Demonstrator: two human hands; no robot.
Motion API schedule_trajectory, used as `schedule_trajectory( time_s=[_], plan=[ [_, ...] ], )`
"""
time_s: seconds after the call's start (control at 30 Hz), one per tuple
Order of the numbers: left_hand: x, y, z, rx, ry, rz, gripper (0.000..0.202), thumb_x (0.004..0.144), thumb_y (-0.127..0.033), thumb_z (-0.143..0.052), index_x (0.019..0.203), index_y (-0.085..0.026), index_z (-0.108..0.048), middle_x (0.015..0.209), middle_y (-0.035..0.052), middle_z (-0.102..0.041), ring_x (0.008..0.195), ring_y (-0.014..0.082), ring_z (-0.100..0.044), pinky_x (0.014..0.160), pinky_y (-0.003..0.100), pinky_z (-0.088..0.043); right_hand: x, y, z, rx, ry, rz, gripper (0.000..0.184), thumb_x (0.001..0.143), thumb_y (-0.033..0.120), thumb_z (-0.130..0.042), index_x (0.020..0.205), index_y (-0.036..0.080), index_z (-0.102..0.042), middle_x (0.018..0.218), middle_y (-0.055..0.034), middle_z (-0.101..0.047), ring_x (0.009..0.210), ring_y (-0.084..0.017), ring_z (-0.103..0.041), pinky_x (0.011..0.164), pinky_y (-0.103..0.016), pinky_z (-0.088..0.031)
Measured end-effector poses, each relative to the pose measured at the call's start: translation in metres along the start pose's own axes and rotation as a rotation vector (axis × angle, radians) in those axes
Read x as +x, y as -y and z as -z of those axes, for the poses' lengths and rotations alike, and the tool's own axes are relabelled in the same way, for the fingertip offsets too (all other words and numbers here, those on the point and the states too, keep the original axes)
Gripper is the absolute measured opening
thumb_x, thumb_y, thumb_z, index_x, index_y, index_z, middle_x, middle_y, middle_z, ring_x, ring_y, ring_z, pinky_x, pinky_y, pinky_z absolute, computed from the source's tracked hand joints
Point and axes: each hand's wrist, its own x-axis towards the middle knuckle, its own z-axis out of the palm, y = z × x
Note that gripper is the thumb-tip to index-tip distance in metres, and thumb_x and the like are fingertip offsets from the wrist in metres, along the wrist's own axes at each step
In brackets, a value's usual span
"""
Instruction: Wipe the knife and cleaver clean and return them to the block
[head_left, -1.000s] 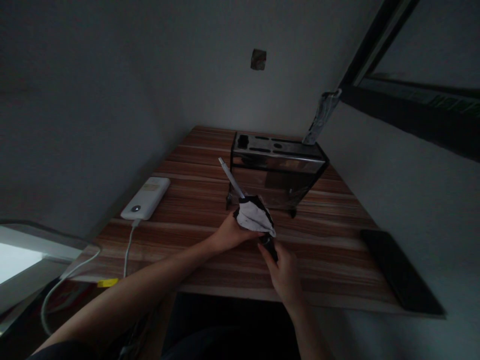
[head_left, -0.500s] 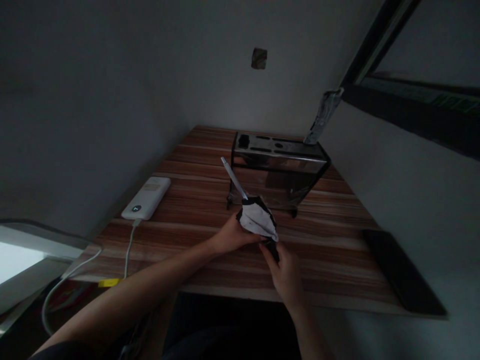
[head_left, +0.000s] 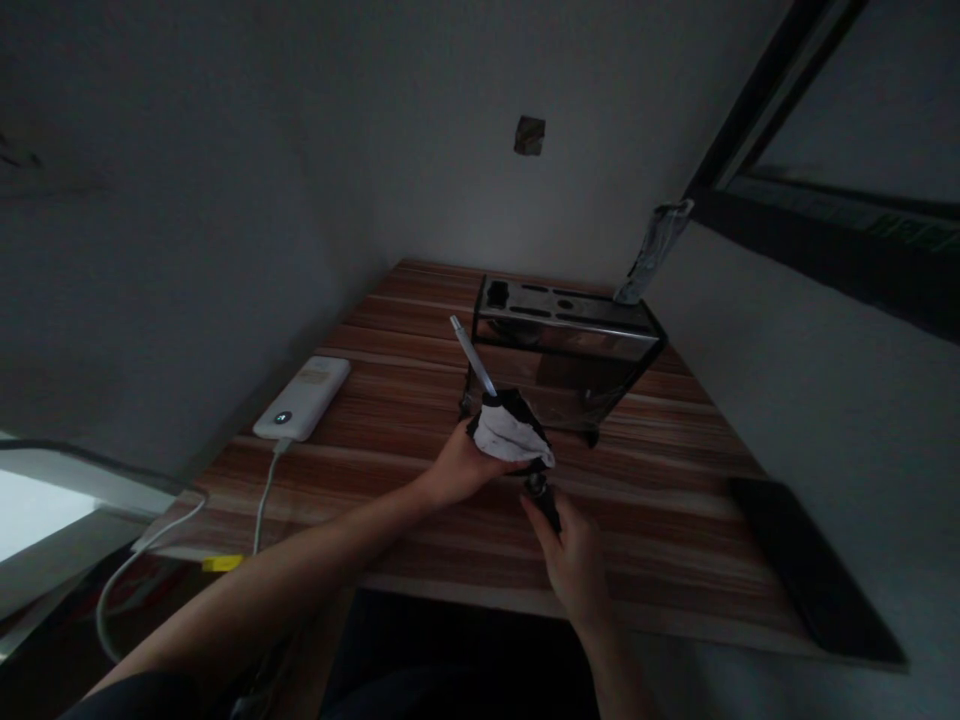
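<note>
My left hand (head_left: 459,468) is closed around a crumpled black-and-white wrap (head_left: 511,434); whether it is cloth or paper I cannot tell. A thin silver rod (head_left: 474,358) sticks out of its top, slanting up to the left. Just below the wrap, my right hand (head_left: 574,548) grips a short black handle (head_left: 547,505) with a shiny end facing the wrap. Whether handle and rod are one piece is hidden by the wrap. Both hands are over the front part of the wooden table (head_left: 420,330).
Behind the hands stands a metal-topped rack (head_left: 566,325) with slots and clear sides, a crumpled plastic strip (head_left: 652,250) rising from its right end. A white power bank (head_left: 304,398) with a cable (head_left: 262,500) lies left. A dark flat slab (head_left: 814,565) lies at the right edge.
A small gap with a shiny end now shows between the wrap and the black handle, which were closer together before. The whole view has shifted slightly.
</note>
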Motion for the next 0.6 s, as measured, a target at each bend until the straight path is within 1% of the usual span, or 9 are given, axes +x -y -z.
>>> schedule_trajectory(
  time_s=[0.17,0.23,0.33,0.43,0.6],
  plan=[
    [0.006,-0.007,0.01,0.064,-0.112,-0.036,0.032,0.055,-0.026,-0.077,0.083,-0.014,-0.067,0.091,0.0083,-0.072,0.087,0.0225,-0.066,0.083,0.033,-0.051,0.001,0.001,0.0,0.03,0.022,-0.003,0.033,0.088,0.045,-0.045,0.091,0.019,-0.064,0.079,-0.0076,-0.072,0.072,-0.021,-0.069,0.066,-0.026,-0.049],
    [0.009,-0.008,0.015,0.057,-0.156,-0.058,0.033,0.056,-0.028,-0.077,0.084,-0.013,-0.067,0.089,0.0083,-0.072,0.086,0.0229,-0.066,0.083,0.033,-0.051,0.001,0.002,0.0,0.036,0.033,-0.004,0.033,0.088,0.046,-0.045,0.091,0.019,-0.064,0.078,-0.0072,-0.072,0.071,-0.021,-0.069,0.067,-0.026,-0.05],
    [0.015,-0.009,0.024,0.003,-0.237,-0.123,0.035,0.056,-0.03,-0.077,0.085,-0.013,-0.067,0.088,0.0081,-0.072,0.085,0.0228,-0.066,0.081,0.034,-0.051,0.0,0.001,-0.001,0.042,0.029,0.006,0.034,0.087,0.046,-0.045,0.092,0.019,-0.064,0.078,-0.0072,-0.072,0.073,-0.022,-0.069,0.068,-0.027,-0.05],
    [0.021,-0.01,0.031,-0.065,-0.311,-0.209,0.033,0.057,-0.03,-0.077,0.084,-0.014,-0.067,0.088,0.0063,-0.071,0.085,0.0203,-0.065,0.083,0.031,-0.05,0.0,0.002,-0.001,0.032,0.031,0.008,0.034,0.087,0.046,-0.045,0.092,0.019,-0.064,0.079,-0.0071,-0.072,0.074,-0.022,-0.069,0.066,-0.026,-0.05],
    [0.027,-0.022,0.04,-0.226,-0.442,-0.248,0.037,0.054,-0.03,-0.08,0.085,-0.015,-0.065,0.087,0.0032,-0.069,0.084,0.0185,-0.064,0.082,0.03,-0.049,0.0,0.003,-0.002,0.022,0.054,0.033,0.037,0.088,0.047,-0.044,0.093,0.018,-0.066,0.077,-0.0081,-0.072,0.072,-0.021,-0.069,0.067,-0.024,-0.05]
  ],
)
